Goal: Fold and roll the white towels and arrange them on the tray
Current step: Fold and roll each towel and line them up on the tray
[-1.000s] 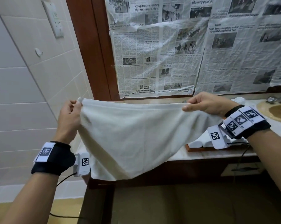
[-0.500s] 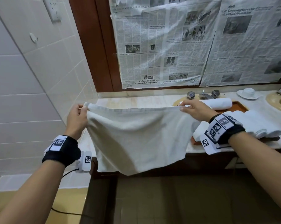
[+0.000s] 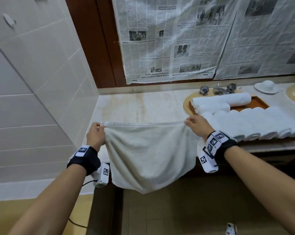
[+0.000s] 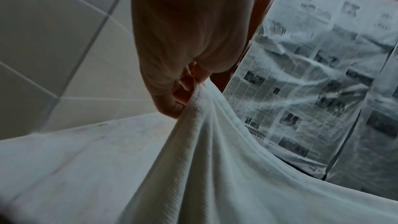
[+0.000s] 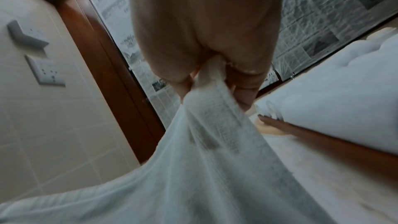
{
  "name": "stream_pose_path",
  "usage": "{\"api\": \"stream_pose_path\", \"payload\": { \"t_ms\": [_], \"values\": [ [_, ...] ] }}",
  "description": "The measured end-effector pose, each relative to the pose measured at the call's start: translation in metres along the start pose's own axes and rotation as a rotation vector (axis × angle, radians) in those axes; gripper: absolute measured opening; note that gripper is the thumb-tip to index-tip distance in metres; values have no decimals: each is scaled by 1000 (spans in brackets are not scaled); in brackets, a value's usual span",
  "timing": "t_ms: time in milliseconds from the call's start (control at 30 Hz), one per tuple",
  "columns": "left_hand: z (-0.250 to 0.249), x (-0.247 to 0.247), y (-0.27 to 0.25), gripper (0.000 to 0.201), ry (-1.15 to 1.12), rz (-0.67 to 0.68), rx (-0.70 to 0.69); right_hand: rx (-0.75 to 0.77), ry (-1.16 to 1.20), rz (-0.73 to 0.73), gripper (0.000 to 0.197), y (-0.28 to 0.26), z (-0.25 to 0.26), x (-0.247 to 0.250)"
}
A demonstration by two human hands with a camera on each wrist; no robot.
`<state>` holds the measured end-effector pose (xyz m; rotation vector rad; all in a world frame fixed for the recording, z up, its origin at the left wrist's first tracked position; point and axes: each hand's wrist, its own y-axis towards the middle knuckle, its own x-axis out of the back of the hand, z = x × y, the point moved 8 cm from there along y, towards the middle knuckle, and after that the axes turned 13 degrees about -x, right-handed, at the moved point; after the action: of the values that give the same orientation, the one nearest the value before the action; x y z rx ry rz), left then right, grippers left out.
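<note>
Head view: left hand (image 3: 95, 135) and right hand (image 3: 196, 126) pinch the towel's (image 3: 148, 153) top corners; bare countertop (image 3: 134, 107) beyond, tiled wall (image 3: 33, 99) left, tray (image 3: 257, 103) right.

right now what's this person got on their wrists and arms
Both forearms are bare, no sleeves. The left hand and right hand are ungloved. Each wrist wears a black band carrying white tags printed with black square codes, with a white camera unit under it. A thin black cable runs from the left unit.
</note>
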<state>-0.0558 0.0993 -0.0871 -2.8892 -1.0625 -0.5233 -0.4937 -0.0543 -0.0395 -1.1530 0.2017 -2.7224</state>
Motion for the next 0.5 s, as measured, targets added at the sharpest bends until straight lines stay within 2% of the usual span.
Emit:
{"api": "stream_pose_path", "payload": {
  "t_ms": [133, 200, 333, 400, 500],
  "values": [
    [39, -13, 12, 28, 29, 52, 30, -30, -54, 51, 17, 12, -22, -27],
    [35, -13, 14, 27, 39, 39, -4, -9, -91, 78, 19, 17, -26, -31],
    [19, 3, 25, 26, 30, -23, -83, 8, -86, 48, 16, 34, -28, -7],
    [2, 12, 37, 29, 23, -47, -138, 46, -68, 71, 15, 37, -15, 11],
    [-30, 20, 52, 23, -19, -65, -187, 109, -179, 117, 15, 41, 11, 33]
  ]
}}
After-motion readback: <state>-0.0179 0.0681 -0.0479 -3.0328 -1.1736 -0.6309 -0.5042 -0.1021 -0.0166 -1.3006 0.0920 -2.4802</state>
